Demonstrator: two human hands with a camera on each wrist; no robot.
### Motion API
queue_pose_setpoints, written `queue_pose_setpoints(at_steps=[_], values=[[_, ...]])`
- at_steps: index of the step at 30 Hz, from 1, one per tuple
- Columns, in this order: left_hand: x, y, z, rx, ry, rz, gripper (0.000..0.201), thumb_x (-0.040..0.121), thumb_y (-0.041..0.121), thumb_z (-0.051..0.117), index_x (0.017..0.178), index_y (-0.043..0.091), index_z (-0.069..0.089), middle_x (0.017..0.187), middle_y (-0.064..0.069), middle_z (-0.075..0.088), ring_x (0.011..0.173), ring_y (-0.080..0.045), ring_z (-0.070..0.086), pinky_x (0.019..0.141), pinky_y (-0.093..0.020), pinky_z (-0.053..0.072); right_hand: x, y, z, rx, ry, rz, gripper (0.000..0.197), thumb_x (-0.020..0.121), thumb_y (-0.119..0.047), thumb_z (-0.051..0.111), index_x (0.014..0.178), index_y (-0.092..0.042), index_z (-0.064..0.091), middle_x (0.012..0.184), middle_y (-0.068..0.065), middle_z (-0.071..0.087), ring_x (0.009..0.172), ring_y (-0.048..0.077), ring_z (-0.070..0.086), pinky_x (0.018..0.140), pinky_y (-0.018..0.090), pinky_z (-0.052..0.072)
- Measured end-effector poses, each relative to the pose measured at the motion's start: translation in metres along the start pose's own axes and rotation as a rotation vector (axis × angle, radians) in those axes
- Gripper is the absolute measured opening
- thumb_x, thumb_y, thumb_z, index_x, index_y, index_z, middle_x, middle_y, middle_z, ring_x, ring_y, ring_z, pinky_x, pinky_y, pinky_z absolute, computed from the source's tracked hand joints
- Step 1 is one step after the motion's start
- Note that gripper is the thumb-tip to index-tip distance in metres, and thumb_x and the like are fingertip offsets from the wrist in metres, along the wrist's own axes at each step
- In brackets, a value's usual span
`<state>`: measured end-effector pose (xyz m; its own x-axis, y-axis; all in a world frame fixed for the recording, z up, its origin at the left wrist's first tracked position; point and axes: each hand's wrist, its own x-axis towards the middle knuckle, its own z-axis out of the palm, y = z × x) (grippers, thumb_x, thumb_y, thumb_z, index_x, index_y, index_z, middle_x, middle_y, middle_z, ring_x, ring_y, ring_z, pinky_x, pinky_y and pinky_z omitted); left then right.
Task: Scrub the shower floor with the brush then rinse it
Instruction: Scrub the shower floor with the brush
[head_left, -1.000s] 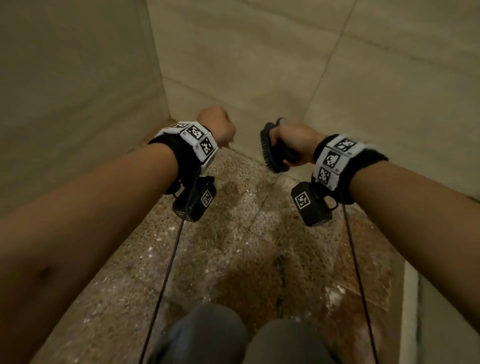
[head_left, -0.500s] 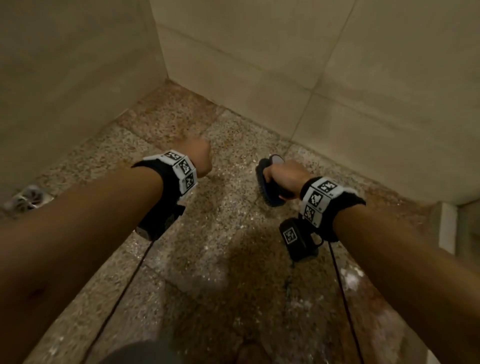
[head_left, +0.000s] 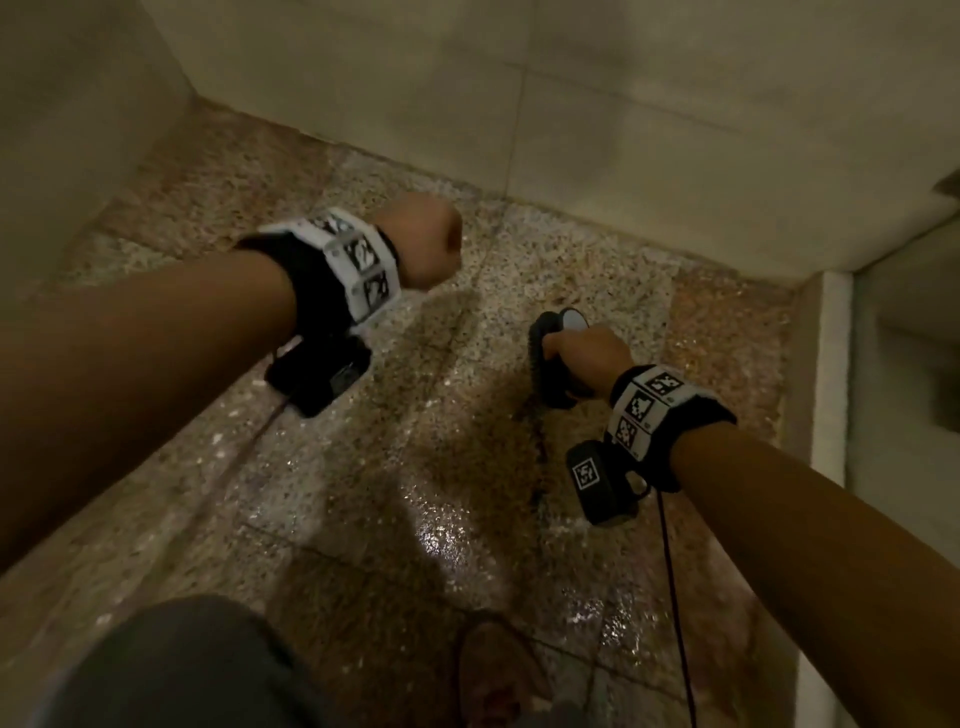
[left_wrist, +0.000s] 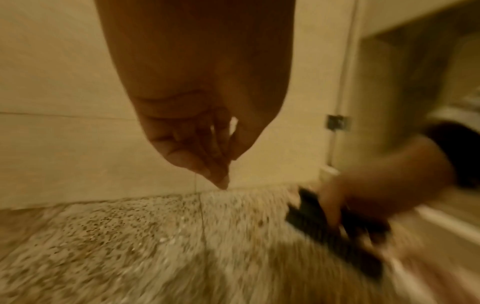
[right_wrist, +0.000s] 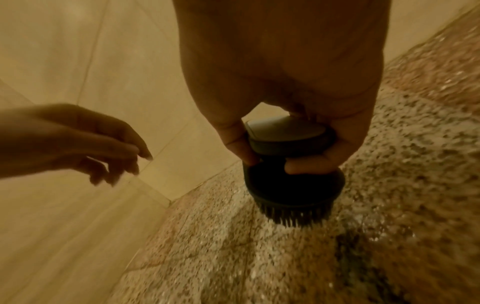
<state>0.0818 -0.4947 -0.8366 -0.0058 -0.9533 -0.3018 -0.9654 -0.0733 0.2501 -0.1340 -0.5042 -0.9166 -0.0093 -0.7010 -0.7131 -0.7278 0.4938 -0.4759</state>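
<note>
My right hand (head_left: 582, 353) grips a round dark brush (head_left: 545, 364) with a pale cap, low over the wet speckled shower floor (head_left: 363, 467). In the right wrist view my thumb and fingers curl round the neck of the brush (right_wrist: 293, 185). Its bristles point down at the floor, and I cannot tell whether they touch it. My left hand (head_left: 431, 244) hovers higher up to the left, loosely curled and holding nothing. The left hand (right_wrist: 122, 160) is also visible in the right wrist view. The left wrist view is blurred and shows the left hand (left_wrist: 215, 160) and the brush (left_wrist: 332, 232).
Beige tiled walls (head_left: 675, 130) close the floor in at the back and left. A white kerb (head_left: 831, 389) runs along the right side. My knee (head_left: 182, 665) and foot (head_left: 498, 670) are at the bottom edge. A door hinge (left_wrist: 335, 122) sits on the right.
Both hands have come down from wall height toward the floor. The right hand has carried the brush lower and to the right, while the left hand stays higher.
</note>
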Motion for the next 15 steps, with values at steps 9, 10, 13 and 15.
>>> queue_pose_setpoints(at_steps=[9,10,13,15], values=[[0.043,0.081,0.020,-0.049,-0.024,0.052,0.036,0.087,0.008,0.051,0.054,0.013,0.035,0.055,-0.010,0.035,0.049,-0.020,0.031,0.052,-0.027,0.031,0.007,0.004,-0.034,0.136,0.122,-0.031,0.075,0.084,-0.034,0.064,0.145,-0.005,0.031,0.107,0.010,0.052,0.072,0.020,0.052,0.048,0.026,0.040],[0.044,0.084,0.034,-0.063,-0.046,0.039,0.036,0.086,0.008,0.051,0.054,0.011,0.037,0.056,-0.010,0.037,0.050,-0.021,0.034,0.052,-0.027,0.032,0.010,0.009,-0.035,0.145,0.121,-0.019,0.075,0.086,-0.035,0.063,0.146,-0.007,0.028,0.112,0.010,0.052,0.073,0.020,0.052,0.049,0.026,0.039],[0.049,0.094,0.074,-0.114,-0.092,0.007,0.029,0.086,0.009,0.051,0.059,0.008,0.042,0.057,-0.010,0.040,0.053,-0.023,0.039,0.051,-0.028,0.032,0.014,0.037,-0.036,0.235,0.109,0.031,0.041,0.089,-0.037,0.058,0.119,-0.012,0.049,0.085,0.006,0.056,0.065,0.022,0.054,0.053,0.028,0.040],[0.052,0.099,0.096,-0.162,-0.126,-0.033,0.033,0.088,0.009,0.049,0.057,0.009,0.037,0.055,-0.007,0.035,0.050,-0.022,0.035,0.048,-0.027,0.029,0.021,0.062,-0.035,0.299,0.128,0.001,0.024,0.091,-0.043,0.051,0.093,-0.018,0.050,0.076,0.009,0.053,0.063,0.028,0.053,0.062,0.038,0.045]])
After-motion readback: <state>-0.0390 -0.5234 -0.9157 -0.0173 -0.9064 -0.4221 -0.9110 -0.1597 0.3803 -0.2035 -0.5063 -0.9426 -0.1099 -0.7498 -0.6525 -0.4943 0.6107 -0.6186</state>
